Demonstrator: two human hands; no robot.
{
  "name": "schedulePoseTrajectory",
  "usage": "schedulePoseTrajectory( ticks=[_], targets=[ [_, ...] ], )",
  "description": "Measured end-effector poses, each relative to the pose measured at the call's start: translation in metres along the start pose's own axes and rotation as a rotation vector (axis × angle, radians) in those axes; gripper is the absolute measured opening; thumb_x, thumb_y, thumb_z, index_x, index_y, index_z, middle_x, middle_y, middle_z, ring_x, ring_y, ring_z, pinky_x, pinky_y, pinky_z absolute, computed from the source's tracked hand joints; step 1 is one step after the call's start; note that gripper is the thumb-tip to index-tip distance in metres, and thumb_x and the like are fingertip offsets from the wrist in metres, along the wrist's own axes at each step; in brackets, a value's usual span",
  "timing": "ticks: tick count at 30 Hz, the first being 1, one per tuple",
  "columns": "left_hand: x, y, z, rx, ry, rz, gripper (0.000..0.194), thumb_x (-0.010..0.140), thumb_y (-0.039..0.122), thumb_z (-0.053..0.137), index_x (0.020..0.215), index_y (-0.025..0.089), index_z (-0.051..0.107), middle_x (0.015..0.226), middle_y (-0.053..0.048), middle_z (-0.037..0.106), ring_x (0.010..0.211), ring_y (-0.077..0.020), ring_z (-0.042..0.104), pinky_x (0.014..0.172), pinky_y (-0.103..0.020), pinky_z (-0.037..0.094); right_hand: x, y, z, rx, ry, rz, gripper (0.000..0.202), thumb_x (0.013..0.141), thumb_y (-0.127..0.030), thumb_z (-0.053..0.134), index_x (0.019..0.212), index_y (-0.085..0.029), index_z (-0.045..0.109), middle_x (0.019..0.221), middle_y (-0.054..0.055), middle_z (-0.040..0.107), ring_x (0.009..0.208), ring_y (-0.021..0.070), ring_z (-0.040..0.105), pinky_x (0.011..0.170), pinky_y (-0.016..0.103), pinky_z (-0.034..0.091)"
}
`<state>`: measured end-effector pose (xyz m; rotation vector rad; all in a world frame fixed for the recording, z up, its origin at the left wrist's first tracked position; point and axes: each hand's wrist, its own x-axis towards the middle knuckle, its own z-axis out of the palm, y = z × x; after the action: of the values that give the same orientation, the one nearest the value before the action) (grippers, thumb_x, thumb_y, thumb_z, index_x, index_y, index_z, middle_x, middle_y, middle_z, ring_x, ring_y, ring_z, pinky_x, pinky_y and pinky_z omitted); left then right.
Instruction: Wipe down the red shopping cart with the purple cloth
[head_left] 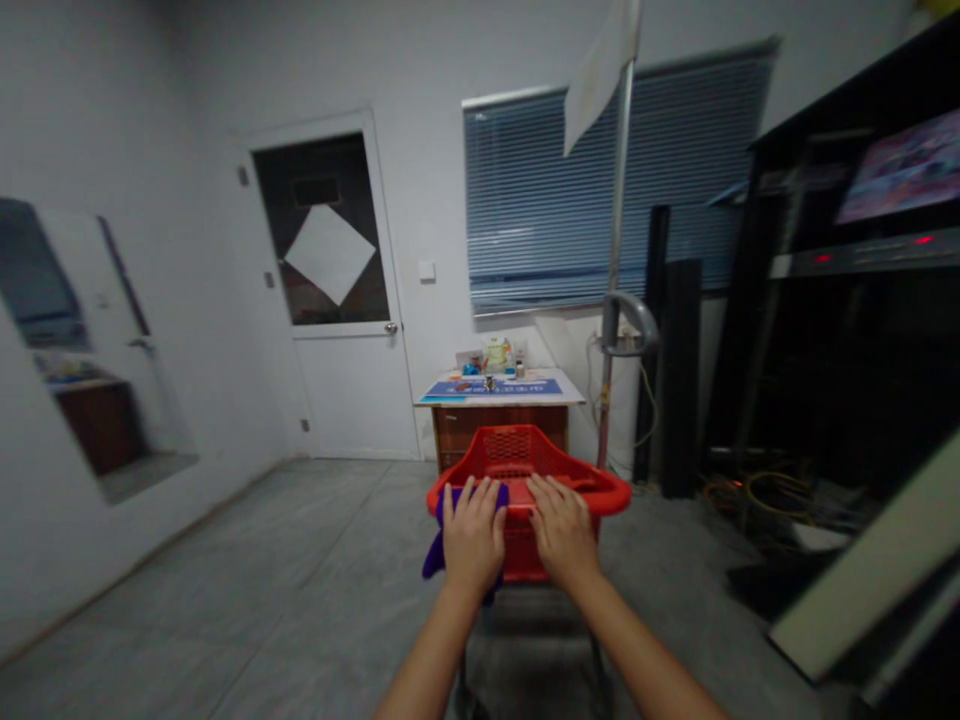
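A red shopping cart (525,435) with a perforated basket stands in front of me. My left hand (472,530) lies over the left part of its handle, on a purple cloth (435,555) that drapes down the near side. My right hand (564,530) rests on the handle to the right of the middle, touching the red bar directly. The fingers of both hands point forward and lie over the bar; their tips bend slightly on its far side. The cart's dark frame shows below, between my forearms.
Beyond the cart, a small table (566,388) against the wall holds bottles and boxes. A metal pole (619,200) stands right of it. At the right are a black rack (825,400), cables and a leaning pale board (862,570). A white door (352,400) is at the left.
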<state>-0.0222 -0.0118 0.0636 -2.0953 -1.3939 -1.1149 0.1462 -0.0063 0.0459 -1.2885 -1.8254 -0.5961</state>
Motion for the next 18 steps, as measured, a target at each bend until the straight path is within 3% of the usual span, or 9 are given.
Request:
schedulePoseTrajectory(
  ticks=[4, 10, 13, 18],
  targets=[
    [-0.002, -0.012, -0.006, 0.001, -0.017, 0.054, 0.037, 0.096, 0.024, 0.045, 0.131, 0.022, 0.055, 0.132, -0.006, 0.061, 0.127, -0.0260, 0.050, 0.114, -0.054, 0.025, 0.000, 0.001, -0.001, 0.001, -0.005, -0.013, 0.044, 0.092, -0.021, 0.040, 0.135, -0.021, 0.051, 0.135, 0.007, 0.057, 0.126, 0.0227, 0.046, 0.105, 0.041, 0.031],
    [-0.008, -0.037, -0.013, 0.065, -0.012, -0.010, 0.037, 0.096, 0.024, 0.042, 0.129, 0.022, 0.058, 0.129, -0.009, 0.063, 0.125, -0.0277, 0.051, 0.113, -0.058, 0.024, 0.000, 0.001, 0.001, 0.012, 0.013, -0.008, 0.046, 0.092, -0.020, 0.040, 0.136, -0.023, 0.050, 0.134, 0.006, 0.058, 0.124, 0.0228, 0.047, 0.104, 0.041, 0.032],
    [-0.008, -0.030, -0.008, 0.055, 0.017, -0.061, 0.036, 0.096, 0.023, 0.041, 0.127, 0.022, 0.060, 0.128, -0.009, 0.064, 0.125, -0.0286, 0.051, 0.112, -0.060, 0.025, 0.000, 0.000, 0.001, 0.011, 0.021, -0.003, 0.044, 0.092, -0.020, 0.040, 0.135, -0.021, 0.051, 0.133, 0.006, 0.058, 0.124, 0.0226, 0.047, 0.105, 0.041, 0.031],
    [-0.003, 0.003, 0.002, 0.005, 0.027, -0.057, 0.036, 0.096, 0.022, 0.041, 0.128, 0.021, 0.058, 0.130, -0.008, 0.062, 0.126, -0.0293, 0.051, 0.112, -0.060, 0.024, -0.001, 0.001, 0.000, 0.010, 0.018, -0.010, 0.041, 0.093, -0.019, 0.039, 0.131, -0.017, 0.053, 0.134, 0.007, 0.058, 0.125, 0.0222, 0.046, 0.106, 0.040, 0.029]
  ],
)
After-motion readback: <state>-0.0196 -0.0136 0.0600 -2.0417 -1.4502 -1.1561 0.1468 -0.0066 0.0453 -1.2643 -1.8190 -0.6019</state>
